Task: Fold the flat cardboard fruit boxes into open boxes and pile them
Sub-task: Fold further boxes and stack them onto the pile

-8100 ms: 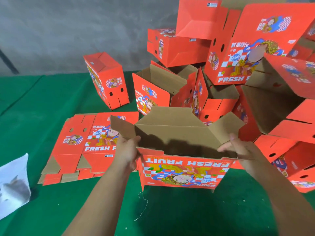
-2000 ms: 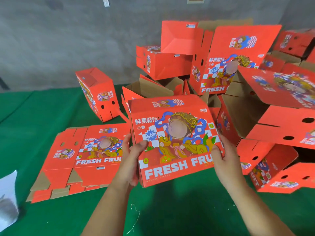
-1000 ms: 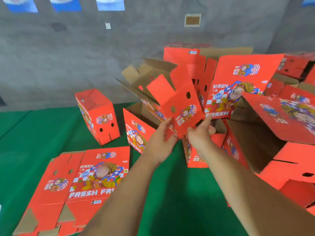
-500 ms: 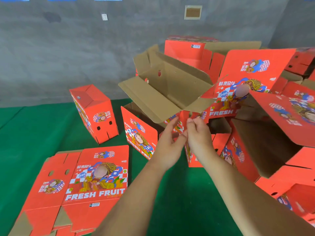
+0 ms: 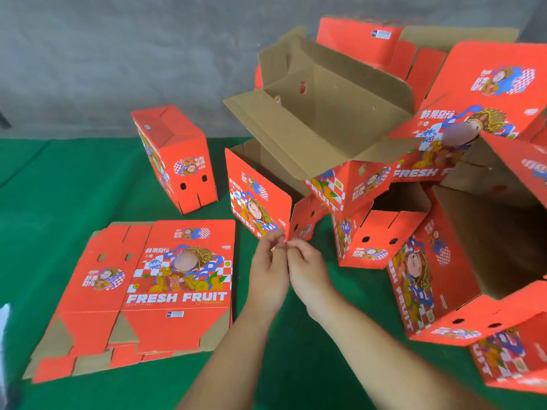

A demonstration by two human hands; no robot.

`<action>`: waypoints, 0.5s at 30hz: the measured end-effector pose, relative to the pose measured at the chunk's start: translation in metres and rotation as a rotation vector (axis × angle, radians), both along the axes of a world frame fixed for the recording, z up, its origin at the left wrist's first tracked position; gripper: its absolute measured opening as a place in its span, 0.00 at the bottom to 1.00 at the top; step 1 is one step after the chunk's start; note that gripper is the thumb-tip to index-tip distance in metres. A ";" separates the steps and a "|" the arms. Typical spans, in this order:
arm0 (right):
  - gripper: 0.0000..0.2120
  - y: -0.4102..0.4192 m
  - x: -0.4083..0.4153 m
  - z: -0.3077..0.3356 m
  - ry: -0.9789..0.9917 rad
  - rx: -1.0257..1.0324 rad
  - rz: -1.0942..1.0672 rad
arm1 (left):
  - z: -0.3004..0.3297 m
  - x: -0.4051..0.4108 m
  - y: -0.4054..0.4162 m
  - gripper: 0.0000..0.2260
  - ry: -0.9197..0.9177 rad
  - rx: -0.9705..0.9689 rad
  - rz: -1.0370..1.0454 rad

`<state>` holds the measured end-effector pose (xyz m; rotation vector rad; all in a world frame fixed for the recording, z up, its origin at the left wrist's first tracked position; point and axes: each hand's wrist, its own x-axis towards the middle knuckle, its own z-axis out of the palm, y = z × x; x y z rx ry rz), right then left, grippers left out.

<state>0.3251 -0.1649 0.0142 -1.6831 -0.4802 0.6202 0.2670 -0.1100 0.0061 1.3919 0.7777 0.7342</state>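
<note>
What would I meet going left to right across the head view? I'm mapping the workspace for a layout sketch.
White sheet → stack of flat boxes → lone upright box → left hand → right hand → pile of folded boxes.
</note>
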 end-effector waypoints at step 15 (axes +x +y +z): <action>0.23 0.037 -0.102 -0.124 0.516 -0.654 0.440 | -0.122 -0.136 0.026 0.20 0.745 -0.072 0.008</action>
